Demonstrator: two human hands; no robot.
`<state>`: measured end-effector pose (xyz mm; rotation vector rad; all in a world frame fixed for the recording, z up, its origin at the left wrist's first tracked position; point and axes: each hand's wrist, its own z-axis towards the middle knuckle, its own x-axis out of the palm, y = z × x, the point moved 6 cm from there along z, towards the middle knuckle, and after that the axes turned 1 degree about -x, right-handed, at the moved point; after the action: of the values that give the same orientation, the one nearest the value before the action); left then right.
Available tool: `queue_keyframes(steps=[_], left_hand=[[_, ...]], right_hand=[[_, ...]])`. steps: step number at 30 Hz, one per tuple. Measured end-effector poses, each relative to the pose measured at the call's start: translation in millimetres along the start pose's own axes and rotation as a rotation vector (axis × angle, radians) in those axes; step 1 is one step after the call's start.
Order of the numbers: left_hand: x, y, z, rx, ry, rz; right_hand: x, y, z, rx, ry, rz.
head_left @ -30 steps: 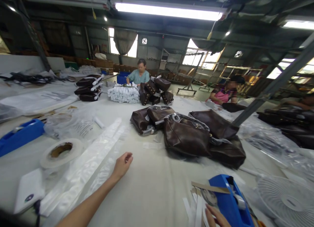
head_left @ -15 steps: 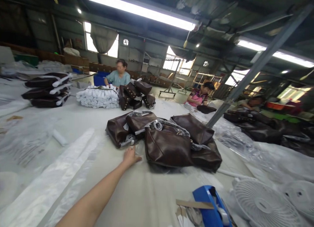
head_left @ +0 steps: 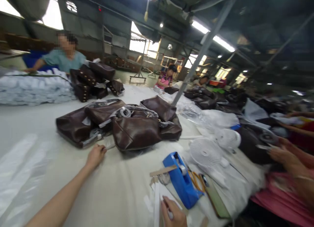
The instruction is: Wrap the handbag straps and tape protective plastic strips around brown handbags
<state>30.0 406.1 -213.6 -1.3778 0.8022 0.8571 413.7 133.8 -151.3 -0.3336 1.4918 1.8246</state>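
Note:
On the pale table my left hand (head_left: pixel 96 156) is closed in a pinch at the edge of clear plastic (head_left: pixel 109 143). Just beyond it lie dark brown leather handbags, one on the left (head_left: pixel 73 124) and one in front (head_left: pixel 137 132), their handles wrapped in plastic. My right hand (head_left: pixel 174 214) enters at the bottom, fingers curled, a small white piece (head_left: pixel 169 214) showing between them. Under and beside that hand are white paper strips (head_left: pixel 157 200). Next to them stands a blue tape dispenser (head_left: pixel 183 184).
White fans (head_left: pixel 205 152) stand right of the dispenser, near a phone-like green object (head_left: pixel 217 200). A metal post (head_left: pixel 206 45) rises behind the handbags. A co-worker's hands (head_left: pixel 282 151) work at far right; another person (head_left: pixel 65 55) sits behind white bundles (head_left: pixel 36 86).
The view has swung right and moved. My right hand has come into view by the paper strips. My left hand stays by the handbags, its fingers now drawn together. A co-worker's arms appear at right.

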Motion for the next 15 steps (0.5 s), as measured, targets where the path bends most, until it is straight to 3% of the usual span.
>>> queue_keyframes(steps=[4,7,10,15], left_hand=[[10.5,6.9,-13.0,0.088,0.044,-0.001],[22.1,13.9,-31.6,0.118,0.011,0.003],[31.6,21.3,-51.8,0.118,-0.061,-0.002],[36.8,29.4,-66.8,0.094,-0.077,-0.073]], right_hand=[[-89.6,-11.5,-4.6,0.053,-0.337,-0.316],[-139.7,-47.5,-6.3,0.195,-0.402,-0.564],[-163.1,-90.5,1.3,0.311,-0.31,-0.738],[-175.2,-137.1,20.5,0.454,-0.229,-0.808]])
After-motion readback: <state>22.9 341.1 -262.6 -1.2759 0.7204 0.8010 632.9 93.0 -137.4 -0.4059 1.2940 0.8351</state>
